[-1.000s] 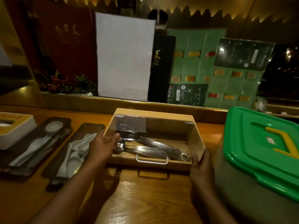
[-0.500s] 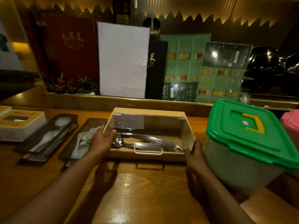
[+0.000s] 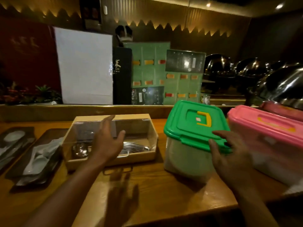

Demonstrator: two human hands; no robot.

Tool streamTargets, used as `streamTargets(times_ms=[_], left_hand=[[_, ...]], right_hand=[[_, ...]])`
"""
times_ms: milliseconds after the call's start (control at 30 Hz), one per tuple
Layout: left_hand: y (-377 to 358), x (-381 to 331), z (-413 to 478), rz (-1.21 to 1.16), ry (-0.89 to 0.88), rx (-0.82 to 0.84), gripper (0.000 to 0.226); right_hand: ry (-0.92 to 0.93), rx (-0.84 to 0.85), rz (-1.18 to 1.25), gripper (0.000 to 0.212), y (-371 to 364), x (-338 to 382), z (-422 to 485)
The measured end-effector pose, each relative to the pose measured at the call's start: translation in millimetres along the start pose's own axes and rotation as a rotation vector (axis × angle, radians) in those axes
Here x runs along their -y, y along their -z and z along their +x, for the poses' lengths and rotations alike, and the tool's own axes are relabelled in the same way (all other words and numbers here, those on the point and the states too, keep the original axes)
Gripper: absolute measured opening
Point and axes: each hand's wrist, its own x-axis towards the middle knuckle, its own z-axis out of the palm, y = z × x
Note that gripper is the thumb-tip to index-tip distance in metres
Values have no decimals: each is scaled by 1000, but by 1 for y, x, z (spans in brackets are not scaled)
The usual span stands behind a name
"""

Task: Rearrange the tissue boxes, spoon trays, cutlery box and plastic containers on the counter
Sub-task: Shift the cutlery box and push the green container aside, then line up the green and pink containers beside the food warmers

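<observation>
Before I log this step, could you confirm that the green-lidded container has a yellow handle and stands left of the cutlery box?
Not quite: the head view shows the green-lidded container, with its yellow handle, standing right of the cutlery box, between it and the pink-lidded container.

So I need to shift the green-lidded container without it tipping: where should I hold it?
Probably by the two side walls of the green-lidded container, one hand per side under the lid rim. The yellow handle lies flat in its recess, so it needs raising first.

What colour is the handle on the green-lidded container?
Yellow. The handle lies flat on the green lid, clearest in the head view.
</observation>
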Motion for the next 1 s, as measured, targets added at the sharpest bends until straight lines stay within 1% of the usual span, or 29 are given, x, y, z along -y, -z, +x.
streamTargets(times_ms=[33,67,100,133,167,233,267,333,367,467,567,667,800,900,1000], left_hand=[[-13,-19,-5,-76,-21,70,65],[-28,-35,-9,-148,-41,147,66],[-44,-49,-12,-199,-51,219,69],[-59,-62,-14,-234,-60,268,72],[-74,-73,-15,-258,-67,305,74],[-102,-91,-16,-349,-50,360,70],[-115,-97,-16,-401,-16,375,72],[-140,-106,-17,-476,66,386,88],[-147,-108,-19,-517,102,392,92],[-174,-120,-27,-611,161,347,87],[-195,-134,-30,-636,195,260,85],[-207,-142,-28,-660,235,221,86],[-218,-146,-23,-646,258,178,87],[-222,-146,-23,-663,259,159,84],[-223,-145,-24,-674,264,143,86]], right_hand=[[-68,-43,-66,40,3,-19,2],[-145,-42,-104,56,2,-38,1],[-211,-4,-99,72,0,-53,-1],[-257,50,-56,83,-3,-66,-4],[-281,105,4,87,-6,-76,-6],[-269,166,110,84,-7,-93,-5],[-253,181,143,82,-5,-99,-1],[-229,228,218,79,5,-118,9],[-231,261,266,78,8,-125,13],[-246,359,381,84,17,-156,32],[-222,427,406,92,18,-178,55],[-219,472,470,94,10,-195,70],[-222,509,512,85,-2,-217,78],[-201,515,494,79,-7,-226,79],[-199,555,474,82,-7,-226,80]])
